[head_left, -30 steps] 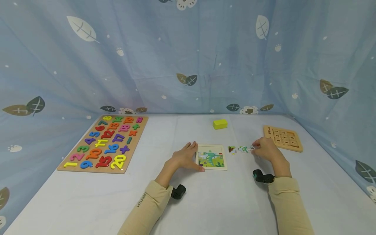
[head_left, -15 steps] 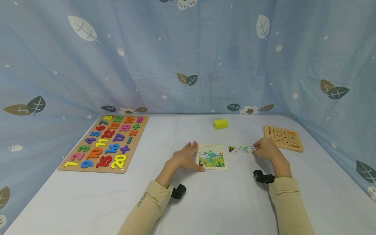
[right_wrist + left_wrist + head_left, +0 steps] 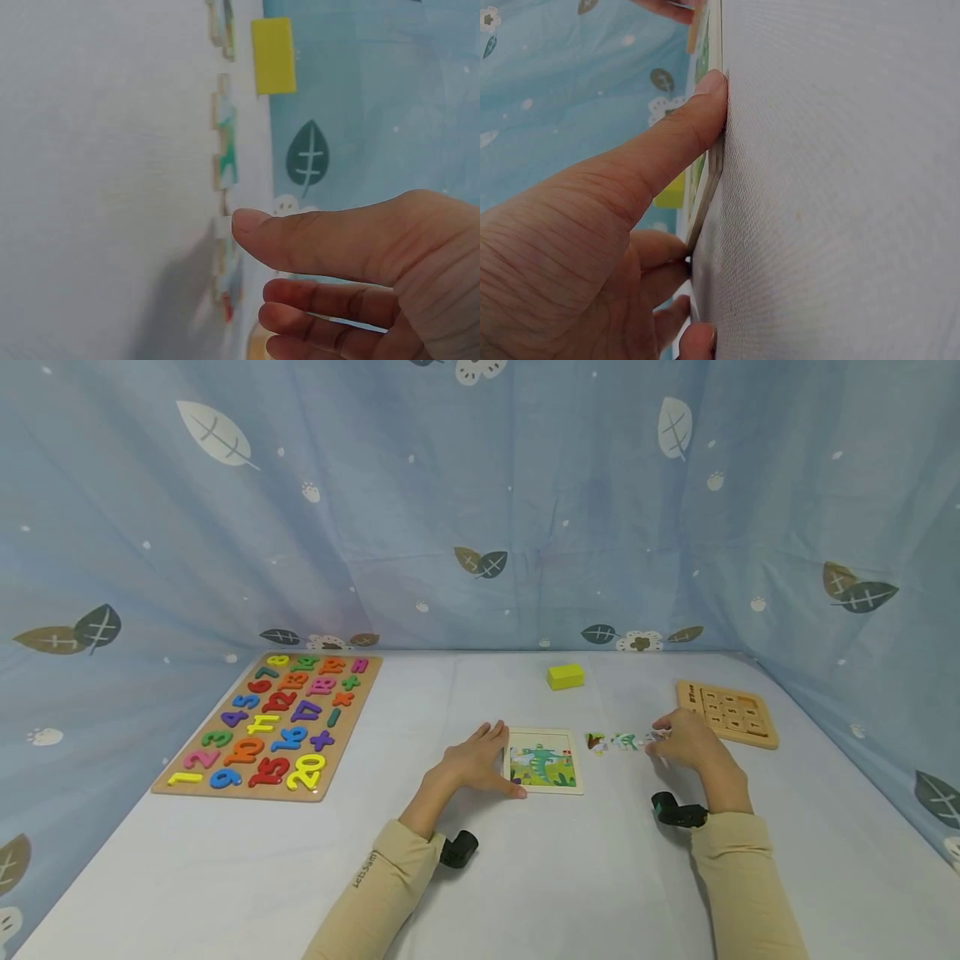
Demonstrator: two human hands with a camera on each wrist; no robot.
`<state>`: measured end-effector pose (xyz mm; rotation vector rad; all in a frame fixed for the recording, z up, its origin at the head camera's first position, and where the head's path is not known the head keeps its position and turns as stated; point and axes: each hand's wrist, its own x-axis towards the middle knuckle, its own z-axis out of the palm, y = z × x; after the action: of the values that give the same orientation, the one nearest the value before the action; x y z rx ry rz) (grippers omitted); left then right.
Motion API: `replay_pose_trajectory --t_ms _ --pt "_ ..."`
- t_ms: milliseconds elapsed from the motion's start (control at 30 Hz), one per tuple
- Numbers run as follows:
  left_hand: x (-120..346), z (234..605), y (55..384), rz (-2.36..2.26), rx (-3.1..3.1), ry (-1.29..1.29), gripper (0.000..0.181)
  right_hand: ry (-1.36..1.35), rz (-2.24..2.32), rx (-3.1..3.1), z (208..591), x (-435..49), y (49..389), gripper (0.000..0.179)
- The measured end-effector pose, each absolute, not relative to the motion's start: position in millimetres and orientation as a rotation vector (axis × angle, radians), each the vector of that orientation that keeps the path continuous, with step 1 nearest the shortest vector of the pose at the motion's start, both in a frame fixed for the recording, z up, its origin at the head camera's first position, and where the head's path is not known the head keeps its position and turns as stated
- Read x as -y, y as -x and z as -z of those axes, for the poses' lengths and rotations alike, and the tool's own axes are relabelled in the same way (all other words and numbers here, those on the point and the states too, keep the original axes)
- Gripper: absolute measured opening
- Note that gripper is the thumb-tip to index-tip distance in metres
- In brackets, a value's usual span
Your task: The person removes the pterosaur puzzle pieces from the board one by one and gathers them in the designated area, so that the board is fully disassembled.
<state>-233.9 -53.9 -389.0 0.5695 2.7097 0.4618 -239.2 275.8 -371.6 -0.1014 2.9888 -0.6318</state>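
Note:
A square wooden jigsaw tray (image 3: 545, 791) with a green dinosaur picture lies mid-table. My left hand (image 3: 474, 763) spans its left side: the thumb rests at the near edge and the spread fingers touch the left edge, as the left wrist view also shows. To the right lies a row of loose puzzle pieces, one brown and yellow (image 3: 596, 742), one green and white (image 3: 624, 742). At the row's right end my right hand (image 3: 692, 745) pinches a pale puzzle piece (image 3: 227, 277) at table height, thumb on its near side; in the right wrist view the index finger is hidden.
A large wooden board (image 3: 318, 785) of coloured numbers lies on the left. A yellow block (image 3: 566, 677) stands behind the tray. Beyond the right hand lies a wooden number-tile board (image 3: 763, 741). A blue patterned curtain (image 3: 420, 510) rises behind the table.
My right hand has shifted slightly to the right, and a little more of the pale piece shows between its fingers. The left hand and the tray stay in place.

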Motion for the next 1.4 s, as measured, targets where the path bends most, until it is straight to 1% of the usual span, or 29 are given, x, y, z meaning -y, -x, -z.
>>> replay_pose_trajectory --t_ms 367,767,1167,1400 --pt "53.1 390.2 234.3 -0.454 -2.710 -0.570 0.109 0.305 0.657 -3.096 358.3 -262.5 236.6 0.043" --pt "53.1 391.1 234.3 -0.449 -2.717 -0.567 0.109 0.382 0.686 -3.095 343.3 -239.1 231.3 0.045" --pt "53.6 391.4 234.5 -0.467 -2.718 -0.564 0.110 0.537 0.721 -3.009 345.5 -195.4 231.3 0.045" --pt "52.2 391.0 233.9 -0.465 -2.722 -0.550 0.109 0.637 0.771 -3.009 348.1 -180.7 229.2 0.043"
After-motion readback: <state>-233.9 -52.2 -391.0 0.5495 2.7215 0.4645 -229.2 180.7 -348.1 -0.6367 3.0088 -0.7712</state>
